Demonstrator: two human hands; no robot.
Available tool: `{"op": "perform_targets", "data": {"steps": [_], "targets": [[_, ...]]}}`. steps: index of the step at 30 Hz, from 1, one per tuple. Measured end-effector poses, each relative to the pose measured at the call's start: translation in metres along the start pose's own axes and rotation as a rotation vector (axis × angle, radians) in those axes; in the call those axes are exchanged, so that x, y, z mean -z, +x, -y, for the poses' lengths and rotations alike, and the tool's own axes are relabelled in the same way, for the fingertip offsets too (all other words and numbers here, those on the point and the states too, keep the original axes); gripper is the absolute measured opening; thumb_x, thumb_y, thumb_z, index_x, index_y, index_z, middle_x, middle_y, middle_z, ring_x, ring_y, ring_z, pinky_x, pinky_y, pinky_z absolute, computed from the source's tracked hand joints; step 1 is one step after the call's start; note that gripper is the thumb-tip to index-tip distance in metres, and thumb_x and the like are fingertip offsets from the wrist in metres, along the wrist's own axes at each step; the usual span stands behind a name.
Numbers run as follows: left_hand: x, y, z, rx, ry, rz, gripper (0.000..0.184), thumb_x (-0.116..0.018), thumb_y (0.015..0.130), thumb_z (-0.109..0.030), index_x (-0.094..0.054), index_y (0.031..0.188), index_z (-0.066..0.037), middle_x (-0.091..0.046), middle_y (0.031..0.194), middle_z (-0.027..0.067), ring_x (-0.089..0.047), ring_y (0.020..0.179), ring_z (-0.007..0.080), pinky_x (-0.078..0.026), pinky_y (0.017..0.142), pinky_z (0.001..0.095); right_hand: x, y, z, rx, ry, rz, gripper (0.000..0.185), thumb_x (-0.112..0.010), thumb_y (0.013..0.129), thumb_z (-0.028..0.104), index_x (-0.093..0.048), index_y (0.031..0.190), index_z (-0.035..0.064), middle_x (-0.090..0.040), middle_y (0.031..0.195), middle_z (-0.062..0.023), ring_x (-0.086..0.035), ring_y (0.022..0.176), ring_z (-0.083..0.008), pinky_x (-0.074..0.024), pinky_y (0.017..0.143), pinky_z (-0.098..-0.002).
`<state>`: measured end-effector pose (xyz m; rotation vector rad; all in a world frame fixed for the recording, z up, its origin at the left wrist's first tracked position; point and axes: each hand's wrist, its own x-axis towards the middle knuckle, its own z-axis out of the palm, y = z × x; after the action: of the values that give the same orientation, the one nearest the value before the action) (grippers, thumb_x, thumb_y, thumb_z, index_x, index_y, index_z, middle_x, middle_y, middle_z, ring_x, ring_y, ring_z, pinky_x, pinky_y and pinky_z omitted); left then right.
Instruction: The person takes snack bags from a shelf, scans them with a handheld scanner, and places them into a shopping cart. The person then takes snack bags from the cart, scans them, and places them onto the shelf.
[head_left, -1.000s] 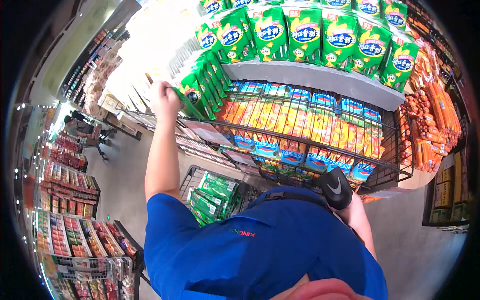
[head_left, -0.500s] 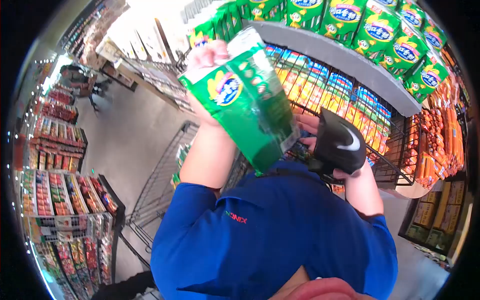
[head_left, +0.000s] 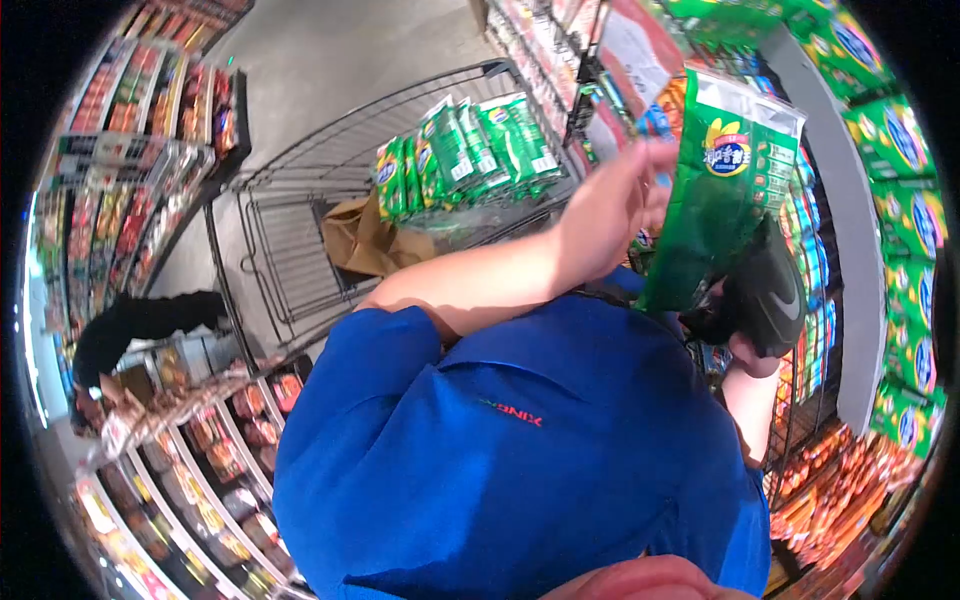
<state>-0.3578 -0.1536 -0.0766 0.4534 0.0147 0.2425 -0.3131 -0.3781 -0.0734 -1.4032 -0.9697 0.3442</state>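
Head view: at 10 o'clock from centre we see our wire cart (head_left: 250, 215), carrying a pile of green packets (head_left: 465, 155) toward 12 and brown paper (head_left: 365, 238). One green packet (head_left: 735, 165) stands tilted at 2 o'clock, between our left hand (head_left: 615, 205), its fingers loosely spread at the packet's edge, and the black object (head_left: 768, 290) at 3. Our right hand (head_left: 750, 352) is behind that object; we cannot tell its fingers' state.

Retail interior: one smooth grey floor (head_left: 345, 45); stocked tiered shelving (head_left: 150, 90), upper left; further shelving of packaged goods (head_left: 200, 465), lower left. Right side: black wire rack (head_left: 800, 405) beside grey ledge (head_left: 855, 160). One bright whitish strip (head_left: 33, 330), far left edge.
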Motion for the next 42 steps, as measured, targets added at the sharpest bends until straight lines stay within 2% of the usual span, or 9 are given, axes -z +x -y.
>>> {"op": "perform_targets", "data": {"steps": [2, 5, 8, 12, 18, 22, 36, 40, 42], "targets": [[0.016, -0.024, -0.004, 0.328, -0.004, 0.194, 0.036, -0.044, 0.096, -0.019, -0.044, 0.128, -0.004, -0.056, 0.118, 0.0076, -0.055, 0.105, 0.0150, -0.044, 0.091, 0.0292, -0.010, 0.009, -0.003, -0.246, 0.208, -0.124, 0.089, -0.079, 0.060, 0.025, -0.038, 0.133, -0.0032, -0.052, 0.125, -0.0164, -0.051, 0.115, -0.0251, -0.0382, 0.099, -0.0379], [0.018, -0.031, -0.006, 0.084, 0.434, 0.239, 0.046, -0.047, 0.094, -0.023, -0.039, 0.134, -0.001, -0.050, 0.130, 0.0085, -0.046, 0.120, 0.0187, -0.032, 0.104, 0.0348, -0.019, 0.034, -0.001, -0.341, 0.080, 0.068, 0.092, -0.080, 0.057, 0.028, -0.039, 0.133, -0.0008, -0.053, 0.125, -0.0136, -0.052, 0.114, -0.0232, -0.0389, 0.098, -0.0365], [0.024, -0.035, -0.020, 0.175, 0.310, 0.067, 0.039, -0.053, 0.090, -0.005, -0.046, 0.129, -0.003, -0.055, 0.122, 0.0040, -0.049, 0.112, 0.0132, -0.036, 0.099, 0.0289, -0.039, 0.053, 0.000, -0.388, 0.071, 0.148, 0.090, -0.081, 0.056, 0.029, -0.042, 0.132, 0.0018, -0.054, 0.123, -0.0111, -0.053, 0.112, -0.0221, -0.0392, 0.096, -0.0340], [0.037, -0.036, -0.037, 0.131, 0.168, 0.003, 0.040, -0.047, 0.093, -0.013, -0.042, 0.130, 0.001, -0.052, 0.128, 0.0135, -0.050, 0.118, 0.0222, -0.037, 0.102, 0.0364, -0.041, 0.055, -0.003, -0.422, 0.106, 0.097, 0.080, -0.082, 0.059, 0.023, -0.046, 0.128, 0.0018, -0.056, 0.120, -0.0105, -0.054, 0.110, -0.0203, -0.0402, 0.095, -0.0334], [0.059, -0.032, -0.065, 0.042, 0.009, -0.194, 0.038, -0.048, 0.092, -0.013, -0.042, 0.128, -0.002, -0.054, 0.123, 0.0134, -0.054, 0.113, 0.0258, -0.043, 0.097, 0.0417, -0.032, 0.049, 0.010, -0.544, -0.464, 0.091, 0.066, -0.080, 0.062, 0.008, -0.051, 0.122, 0.0036, -0.061, 0.114, -0.0095, -0.057, 0.106, -0.0190, -0.0427, 0.093, -0.0326], [0.063, -0.032, -0.071, 0.055, 0.005, -0.237, 0.037, -0.047, 0.093, -0.013, -0.043, 0.128, -0.002, -0.054, 0.123, 0.0135, -0.054, 0.113, 0.0259, -0.044, 0.097, 0.0429, -0.047, 0.062, 0.018, -0.702, -0.138, 0.154, 0.071, -0.079, 0.063, 0.002, -0.047, 0.127, 0.0019, -0.058, 0.118, -0.0090, -0.055, 0.105, -0.0152, -0.0422, 0.092, -0.0307], [0.085, -0.048, -0.074, 0.045, 0.046, -0.240, 0.030, -0.048, 0.093, -0.009, -0.048, 0.122, -0.002, -0.056, 0.119, 0.0108, -0.057, 0.107, 0.0228, -0.047, 0.092, 0.0388, -0.059, 0.062, 0.008, -0.621, -0.391, 0.277, 0.048, -0.071, 0.069, -0.003, -0.056, 0.115, 0.0000, -0.064, 0.100, -0.0077, -0.061, 0.090, -0.0160, -0.0482, 0.083, -0.0315], [0.133, -0.075, -0.110, -0.181, 0.271, -0.501, 0.035, -0.053, 0.090, -0.012, -0.046, 0.124, -0.003, -0.056, 0.119, 0.0101, -0.055, 0.110, 0.0252, -0.044, 0.096, 0.0410, -0.048, 0.042, -0.020, -0.805, -0.248, 0.168, 0.066, -0.076, 0.065, 0.002, -0.048, 0.125, 0.0016, -0.059, 0.117, -0.0103, -0.056, 0.106, -0.0190, -0.0418, 0.094, -0.0332], [0.164, -0.090, -0.132, -0.275, 0.355, -0.691, 0.036, -0.054, 0.090, -0.010, -0.045, 0.124, -0.003, -0.055, 0.120, 0.0097, -0.054, 0.110, 0.0247, -0.045, 0.093, 0.0409, -0.052, 0.043, -0.019, -0.722, -0.175, 0.070, 0.042, -0.064, 0.073, -0.007, -0.055, 0.114, -0.0018, -0.064, 0.095, -0.0106, -0.062, 0.083, -0.0168, -0.0506, 0.076, -0.0306]]}}
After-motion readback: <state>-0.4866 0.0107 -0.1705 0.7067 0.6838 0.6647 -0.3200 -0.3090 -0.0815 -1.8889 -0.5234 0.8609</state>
